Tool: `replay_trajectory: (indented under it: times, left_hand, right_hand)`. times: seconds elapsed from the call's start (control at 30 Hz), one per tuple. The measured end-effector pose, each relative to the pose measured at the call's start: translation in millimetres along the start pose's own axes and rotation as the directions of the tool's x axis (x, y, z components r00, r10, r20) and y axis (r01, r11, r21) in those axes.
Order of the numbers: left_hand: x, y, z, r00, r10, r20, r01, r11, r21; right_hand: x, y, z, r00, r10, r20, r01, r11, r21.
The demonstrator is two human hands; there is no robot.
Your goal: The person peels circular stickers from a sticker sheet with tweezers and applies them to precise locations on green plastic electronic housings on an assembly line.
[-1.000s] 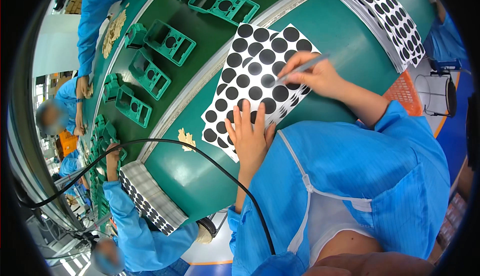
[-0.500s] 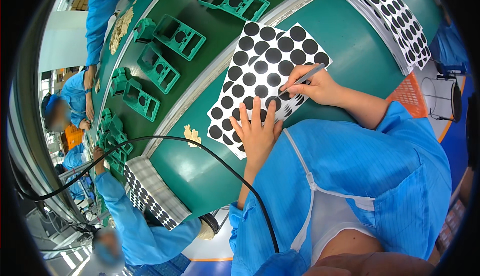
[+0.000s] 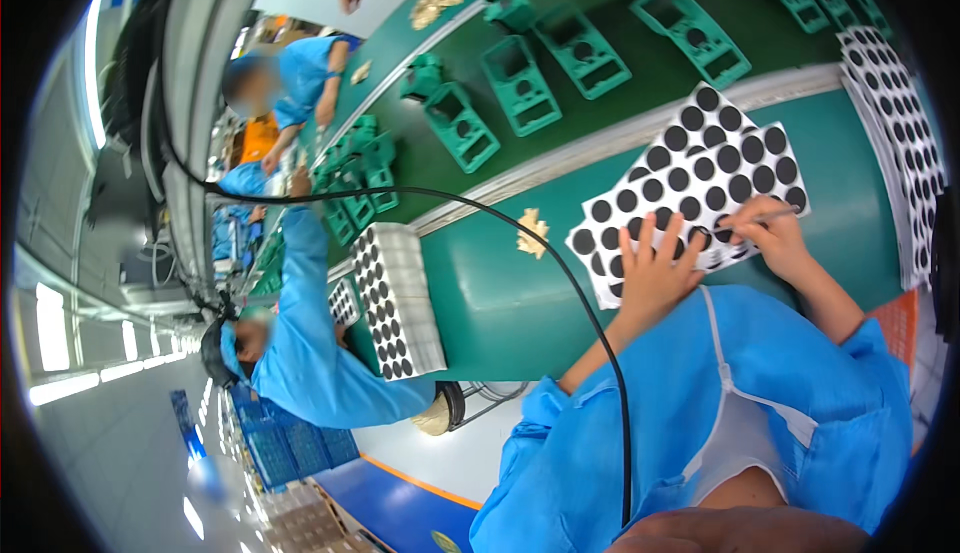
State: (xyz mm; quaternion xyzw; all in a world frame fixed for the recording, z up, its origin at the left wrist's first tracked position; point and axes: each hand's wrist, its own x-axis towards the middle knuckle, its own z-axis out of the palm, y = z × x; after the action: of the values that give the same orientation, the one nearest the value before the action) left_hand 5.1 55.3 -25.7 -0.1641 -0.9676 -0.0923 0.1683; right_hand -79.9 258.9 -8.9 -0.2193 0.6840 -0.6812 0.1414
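White sheets of black round stickers [image 3: 652,191] overlap at an angle on the green tabletop in front of me. My left hand [image 3: 655,278] lies on the lower part of the top sheet, its fingers spread and pressing it flat. In my right hand [image 3: 772,238] is a slim grey pair of tweezers [image 3: 768,217], pinched between thumb and fingers. Its tip points at a black dot near the sheet's lower edge, just right of my left fingertips. Whether the tip grips that dot is too small to tell.
A thick stack of dotted sheets [image 3: 893,143] stands at the right, another stack [image 3: 395,303] at the left. Crumpled tan scraps [image 3: 533,233] lie between. Green plastic housings [image 3: 522,85] line the belt beyond. A black cable [image 3: 470,205] crosses the view. Co-workers in blue [image 3: 320,353] sit leftward.
My view has swung to the left, so the table and sheets appear farther right and turned. Both hands stay at the sheet, with the tweezers still at its lower edge.
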Motion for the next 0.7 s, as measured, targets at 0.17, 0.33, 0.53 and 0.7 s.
replay_trajectory:
  times: [0.17, 0.33, 0.53, 0.7]
  left_hand:
    - [-1, 4, -2, 0.996, -0.006, -0.085, 0.003, 0.999, -0.037]
    - [-1, 4, 0, 0.993, 0.004, -0.116, -0.009, 0.999, -0.042]
    - [0, 9, -5, 0.991, -0.118, -0.058, 0.11, 0.986, -0.123]
    - [5, 10, -11, 0.98, -0.196, -0.029, 0.185, 0.958, -0.218]
  right_hand:
    - [-2, 3, 0, 0.997, 0.082, -0.015, -0.079, 0.986, 0.15]
    - [-3, 12, -2, 0.995, 0.091, -0.044, -0.079, 0.974, 0.212]
    - [-2, 5, -4, 0.996, 0.068, 0.057, -0.083, 0.946, 0.314]
    - [-5, -8, -1, 0.996, -0.035, 0.078, -0.008, 0.87, 0.494]
